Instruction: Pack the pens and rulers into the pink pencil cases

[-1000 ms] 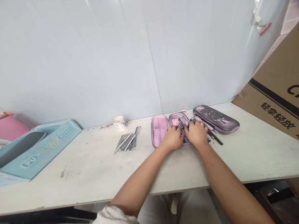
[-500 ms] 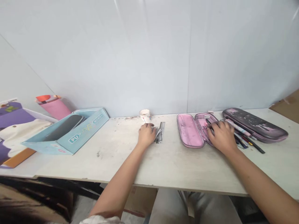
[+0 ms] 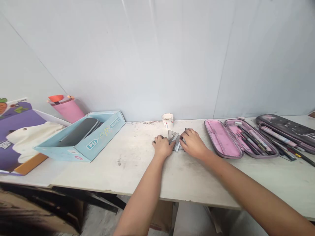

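Observation:
Both of my hands rest on a small pile of clear plastic rulers and set squares (image 3: pixel 175 139) in the middle of the white table (image 3: pixel 137 170). My left hand (image 3: pixel 162 146) is curled over the pile's left side. My right hand (image 3: pixel 194 143) is curled over its right side, fingers pressing on the plastic. To the right lies an open pink pencil case (image 3: pixel 221 139) with several pens (image 3: pixel 251 139) in its right half. How firmly either hand grips the rulers is hard to see.
A small paper cup (image 3: pixel 168 120) stands by the wall behind the rulers. A light blue cardboard box (image 3: pixel 83 136) lies at the left, with a pink cup (image 3: pixel 66 108) and a purple box (image 3: pixel 14 131) beyond. A dark pencil case (image 3: pixel 285 127) lies far right.
My right hand left the pens in the pencil case and came left to the rulers, joining my left hand. The view swung left.

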### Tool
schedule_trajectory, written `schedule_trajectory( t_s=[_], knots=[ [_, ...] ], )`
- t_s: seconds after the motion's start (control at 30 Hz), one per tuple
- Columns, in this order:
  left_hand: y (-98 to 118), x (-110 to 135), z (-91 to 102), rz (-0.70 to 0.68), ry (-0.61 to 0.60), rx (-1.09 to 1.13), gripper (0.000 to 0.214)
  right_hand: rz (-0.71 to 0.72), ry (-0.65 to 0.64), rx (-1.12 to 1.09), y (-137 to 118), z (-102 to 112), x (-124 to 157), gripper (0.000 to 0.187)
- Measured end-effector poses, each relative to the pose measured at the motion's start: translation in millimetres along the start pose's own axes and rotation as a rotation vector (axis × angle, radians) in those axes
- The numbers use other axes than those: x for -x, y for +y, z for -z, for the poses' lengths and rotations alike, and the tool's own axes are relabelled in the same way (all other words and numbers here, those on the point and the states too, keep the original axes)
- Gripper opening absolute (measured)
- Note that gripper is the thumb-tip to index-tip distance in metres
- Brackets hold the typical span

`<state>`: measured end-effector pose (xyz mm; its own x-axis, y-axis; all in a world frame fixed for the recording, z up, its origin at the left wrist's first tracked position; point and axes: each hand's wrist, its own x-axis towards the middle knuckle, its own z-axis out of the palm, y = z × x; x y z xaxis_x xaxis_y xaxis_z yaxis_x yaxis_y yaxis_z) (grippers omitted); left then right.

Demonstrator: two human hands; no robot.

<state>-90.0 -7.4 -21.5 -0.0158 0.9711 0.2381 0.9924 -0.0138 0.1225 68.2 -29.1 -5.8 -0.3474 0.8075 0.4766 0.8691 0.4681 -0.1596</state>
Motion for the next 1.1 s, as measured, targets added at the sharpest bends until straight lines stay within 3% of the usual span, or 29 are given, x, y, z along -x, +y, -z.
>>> schedule_trajectory(
  t_s=[0.13, 0.3, 0.43, 0.57, 0.7, 0.8, 0.93, 1.1],
  knots=[
    [7, 4, 9.3, -0.162, 0.116, 0.148, 0.023, -0.036, -0.011, -0.156, 0, 9, 5, 0.025],
    [54, 21, 22.8, -0.309, 0.148, 0.343, 0.014, -0.191, 0.026, -0.392, 13, 38, 21, 0.031],
    [107, 32, 27.3, -0.436, 0.151, 0.467, 0.012, -0.265, 0.156, -0.357, 45, 56, 36, 0.027],
    [155, 34, 21.4, -0.540, 0.101, 0.592, 0.027, -0.412, 0.285, -0.302, 91, 62, 53, 0.029],
    [187, 35, 8.1, -0.540, 0.033, 0.540, 0.037, -0.580, 0.239, -0.241, 120, 55, 66, 0.042],
    [196, 38, 0.8, -0.549, 0.032, 0.384, 0.037, -0.574, 0.148, -0.179, 126, 48, 70, 0.047],
    [192, 43, 0.1, -0.521, 0.059, 0.175, 0.035, -0.467, 0.039, -0.110, 124, 43, 71, 0.036],
    [174, 41, 5.6, -0.503, 0.002, 0.212, 0.033, -0.353, 0.015, -0.093, 123, 38, 75, 0.035]
  ],
)
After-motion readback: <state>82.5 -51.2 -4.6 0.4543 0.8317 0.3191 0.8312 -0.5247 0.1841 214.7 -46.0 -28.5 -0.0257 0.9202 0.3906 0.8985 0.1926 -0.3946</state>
